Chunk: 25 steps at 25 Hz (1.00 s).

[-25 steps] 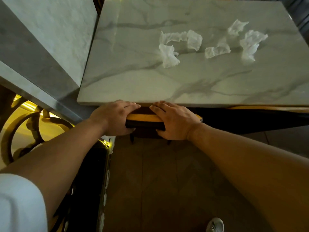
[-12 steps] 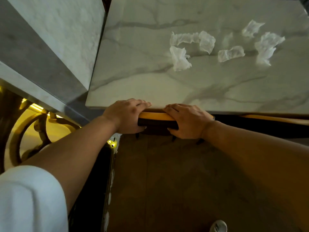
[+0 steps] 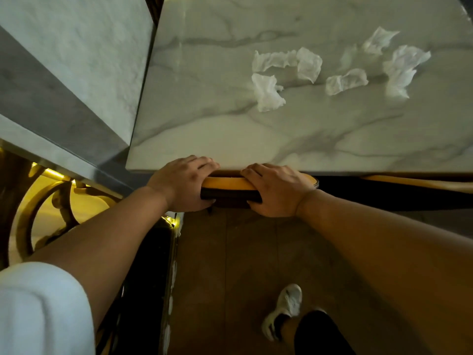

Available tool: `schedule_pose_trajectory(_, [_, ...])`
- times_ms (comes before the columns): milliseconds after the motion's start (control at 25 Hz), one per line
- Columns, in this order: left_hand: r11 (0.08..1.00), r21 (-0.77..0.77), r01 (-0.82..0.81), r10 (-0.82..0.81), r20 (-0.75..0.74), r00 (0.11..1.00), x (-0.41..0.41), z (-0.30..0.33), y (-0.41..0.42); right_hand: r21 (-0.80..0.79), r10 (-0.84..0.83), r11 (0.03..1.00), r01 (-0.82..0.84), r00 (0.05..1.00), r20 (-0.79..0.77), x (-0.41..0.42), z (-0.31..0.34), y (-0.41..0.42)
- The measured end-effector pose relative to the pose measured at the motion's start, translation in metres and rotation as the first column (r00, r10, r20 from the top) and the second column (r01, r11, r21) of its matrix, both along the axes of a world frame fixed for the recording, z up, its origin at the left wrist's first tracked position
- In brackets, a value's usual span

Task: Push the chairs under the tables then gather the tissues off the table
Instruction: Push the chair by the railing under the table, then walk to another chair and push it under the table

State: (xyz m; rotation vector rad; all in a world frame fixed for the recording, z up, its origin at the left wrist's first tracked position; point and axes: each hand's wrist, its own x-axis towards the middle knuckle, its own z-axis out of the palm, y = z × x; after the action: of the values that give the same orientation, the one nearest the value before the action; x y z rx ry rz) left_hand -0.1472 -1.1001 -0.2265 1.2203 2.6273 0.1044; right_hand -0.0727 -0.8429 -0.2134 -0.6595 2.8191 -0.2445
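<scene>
Yellow-topped chair back [image 3: 227, 183] tucked against marble table [image 3: 204, 129] edge, crumpled white tissues [image 3: 307, 64] scattered on top

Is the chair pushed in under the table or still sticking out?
Pushed in. Only the chair's top edge shows, right against the marble table's near edge, gripped by the left hand and right hand.
</scene>
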Motion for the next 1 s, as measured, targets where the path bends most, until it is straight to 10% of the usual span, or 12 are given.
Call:
schedule_pose_trajectory(480, [0.839, -0.324, -0.437, 0.475, 0.045, 0.879, 0.050, 0.040, 0.036, -0.091, 0.016, 0.996, -0.002, 0.988, 0.154, 0.008, 0.016, 0.007])
schedule_pose_trajectory(1000, [0.929, -0.218, -0.300, 0.327, 0.104, 0.939, 0.045, 0.078, 0.168, -0.030, -0.442, 0.893, 0.450, 0.886, 0.138, 0.070, 0.060, 0.135])
